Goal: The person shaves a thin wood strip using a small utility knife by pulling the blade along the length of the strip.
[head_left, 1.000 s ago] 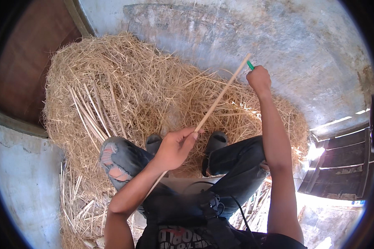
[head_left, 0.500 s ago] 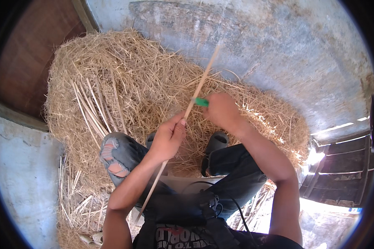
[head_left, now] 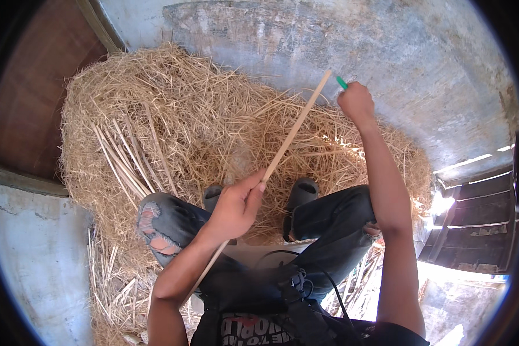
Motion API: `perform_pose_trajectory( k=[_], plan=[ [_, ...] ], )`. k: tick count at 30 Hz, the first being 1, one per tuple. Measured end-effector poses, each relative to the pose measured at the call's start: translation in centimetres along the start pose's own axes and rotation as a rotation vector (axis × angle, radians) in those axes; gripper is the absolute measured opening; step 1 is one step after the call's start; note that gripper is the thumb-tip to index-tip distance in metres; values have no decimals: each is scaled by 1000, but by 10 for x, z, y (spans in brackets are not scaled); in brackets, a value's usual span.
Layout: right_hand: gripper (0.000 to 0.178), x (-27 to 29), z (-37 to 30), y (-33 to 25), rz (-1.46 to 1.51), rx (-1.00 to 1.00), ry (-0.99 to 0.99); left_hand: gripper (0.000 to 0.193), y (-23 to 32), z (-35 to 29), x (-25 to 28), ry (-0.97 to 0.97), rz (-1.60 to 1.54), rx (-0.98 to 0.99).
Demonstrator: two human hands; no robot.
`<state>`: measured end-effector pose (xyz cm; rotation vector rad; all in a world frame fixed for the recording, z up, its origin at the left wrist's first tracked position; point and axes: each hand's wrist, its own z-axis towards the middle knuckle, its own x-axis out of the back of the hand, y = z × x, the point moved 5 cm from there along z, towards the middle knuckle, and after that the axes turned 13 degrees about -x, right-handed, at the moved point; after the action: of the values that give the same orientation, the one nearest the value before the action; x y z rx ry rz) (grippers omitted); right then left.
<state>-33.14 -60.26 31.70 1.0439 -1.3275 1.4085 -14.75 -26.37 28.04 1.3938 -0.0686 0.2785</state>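
Note:
My left hand [head_left: 234, 209] is closed around a long, pale bamboo strip [head_left: 297, 125], its thumb along the strip. The strip slants from under my left forearm up to the far right, its upper end free in front of the wall. My right hand [head_left: 357, 104] is a fist around a small green-handled knife [head_left: 341, 82]. The green part sticks out toward the strip's upper tip, a small gap away from it; the blade is hard to make out.
A big heap of dry straw [head_left: 173, 98] lies before me against a stained blue-grey wall [head_left: 398, 52]. Several bamboo strips [head_left: 124, 155] rest on the straw beside my left knee [head_left: 158, 225]. Dark slats [head_left: 478, 225] stand at the right. A cable [head_left: 333, 288] hangs over my lap.
My right hand with the knife has moved away from me and to the right, from the strip's middle to past its upper tip. My left hand has kept its grip, with the strip tilted slightly rightward.

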Motion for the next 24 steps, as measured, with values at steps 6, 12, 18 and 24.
perform_pose_trajectory(
  k=[6, 12, 18, 24],
  plan=[
    [27, 4, -5, 23, 122, 49, -18, 38, 3, 8, 9, 2, -169, 22],
    [22, 23, -86, -44, 209, 357, -204, 40, -6, 10, 9, 31, -345, 60],
    [14, -14, -166, -84, 115, 640, -306, 40, -14, 11, 12, 89, -432, 99],
    [12, -35, -168, -89, 63, 573, -309, 41, -20, 11, 12, 125, -439, 146]
  ],
)
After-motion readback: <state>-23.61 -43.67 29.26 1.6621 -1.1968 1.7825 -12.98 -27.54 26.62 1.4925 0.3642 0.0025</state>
